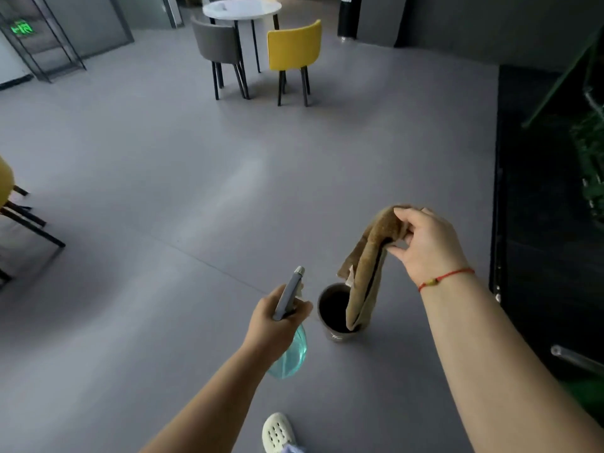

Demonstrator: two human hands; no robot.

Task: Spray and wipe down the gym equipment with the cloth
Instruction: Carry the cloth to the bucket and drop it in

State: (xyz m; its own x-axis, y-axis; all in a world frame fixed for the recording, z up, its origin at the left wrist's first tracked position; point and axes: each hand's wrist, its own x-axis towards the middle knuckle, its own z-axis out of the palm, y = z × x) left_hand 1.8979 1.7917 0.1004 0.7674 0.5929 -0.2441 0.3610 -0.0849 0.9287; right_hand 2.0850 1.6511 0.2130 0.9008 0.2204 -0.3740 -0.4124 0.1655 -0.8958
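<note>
Above the grey floor [163,191], a teal spray bottle [289,351] is gripped by the left hand [276,322], fingers curled round its neck. A brown cloth [366,273] is pinched by the right hand [428,243], hanging over a dark bucket [333,313].

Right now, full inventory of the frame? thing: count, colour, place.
translucent teal plastic spray bottle: 1, teal, grey head; held, lower centre
round dark-brown bucket: 1; on floor, lower centre
brown terry cloth: 1; held up, lower end over the bucket
round white table: 1; far centre
grey upholstered chair: 1; at table
yellow shell chairs: 2; one at table, one at left edge
black wire rack: 1; far left
green lit sign: 1; behind rack
dim dark frame: right edge, unidentifiable
smooth grey floor: throughout
white perforated clog: 1; bottom centre
red string bracelet: 1; right wrist
left hand: grip round bottle neck
right hand: grip pinching cloth top
</note>
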